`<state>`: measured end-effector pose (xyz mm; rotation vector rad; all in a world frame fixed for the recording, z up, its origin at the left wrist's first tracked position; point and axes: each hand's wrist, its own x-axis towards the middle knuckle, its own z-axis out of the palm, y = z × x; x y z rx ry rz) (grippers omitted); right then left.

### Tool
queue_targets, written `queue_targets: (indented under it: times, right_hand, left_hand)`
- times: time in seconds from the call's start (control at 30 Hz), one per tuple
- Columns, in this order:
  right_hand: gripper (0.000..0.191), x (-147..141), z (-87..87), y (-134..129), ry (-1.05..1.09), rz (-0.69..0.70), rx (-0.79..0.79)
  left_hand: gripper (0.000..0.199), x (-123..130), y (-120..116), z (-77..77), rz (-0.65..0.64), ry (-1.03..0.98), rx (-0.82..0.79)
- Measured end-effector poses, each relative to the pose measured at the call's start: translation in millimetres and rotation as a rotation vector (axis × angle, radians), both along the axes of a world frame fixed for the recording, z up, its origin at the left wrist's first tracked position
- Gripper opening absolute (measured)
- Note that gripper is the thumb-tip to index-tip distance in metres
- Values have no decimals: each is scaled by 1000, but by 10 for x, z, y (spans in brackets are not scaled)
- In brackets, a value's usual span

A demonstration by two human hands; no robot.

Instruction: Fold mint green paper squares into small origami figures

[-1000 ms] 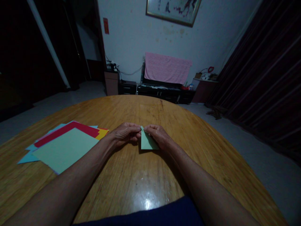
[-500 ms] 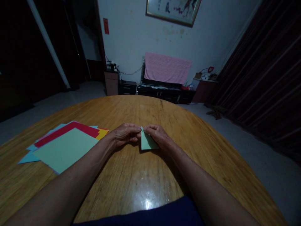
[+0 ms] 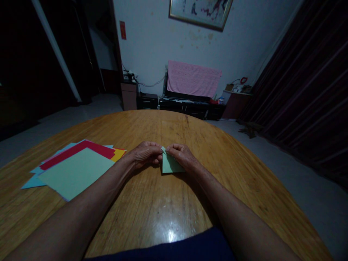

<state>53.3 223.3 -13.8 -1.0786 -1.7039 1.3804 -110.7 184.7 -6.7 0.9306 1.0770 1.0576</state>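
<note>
2 hands, left (image 3: 148, 155) and right (image 3: 182, 156), close together, fingertips pinched.

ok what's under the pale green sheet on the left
Beneath the pale green sheet, a red sheet, yellow paper and light blue paper stick out; what it covers cannot be seen.

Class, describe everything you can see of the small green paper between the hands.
The small green paper looks thin, matte and folded, with straight left and near edges meeting at a corner. The left hand touches its narrow far tip; the right hand grips and partly hides its right side. Shadow crosses it above the wooden table; its underside is hidden.
</note>
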Motion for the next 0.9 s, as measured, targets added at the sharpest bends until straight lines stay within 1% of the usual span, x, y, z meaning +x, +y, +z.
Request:
queue_targets:
  times: [0.2, 0.4, 0.5, 0.6, 0.7, 0.77, 0.9]
  right_hand:
    - [19, -14, -31, 9, -19, 14, 18]
    - [24, -5, -67, 4, 24, 21, -23]
    - [26, 15, -51, -8, 19, 42, 10]
    - [26, 18, -56, -14, 22, 44, 62]
    - [26, 0, -87, -12, 45, 45, 102]
    - [27, -11, -108, -10, 55, 47, 126]
    - [27, -7, -127, -12, 55, 60, 157]
  left_hand:
    - [7, 25, 14, -59, 31, -8, 38]
    - [12, 72, -31, -18, 82, 33, 35]
    - [12, 81, -51, -30, 75, 4, 49]
    - [13, 65, -48, -84, 66, -16, 91]
    - [12, 40, -37, -147, 43, 4, 107]
    - [11, 29, -33, -178, 41, -28, 127]
    - [10, 31, -35, -178, 26, -22, 134]
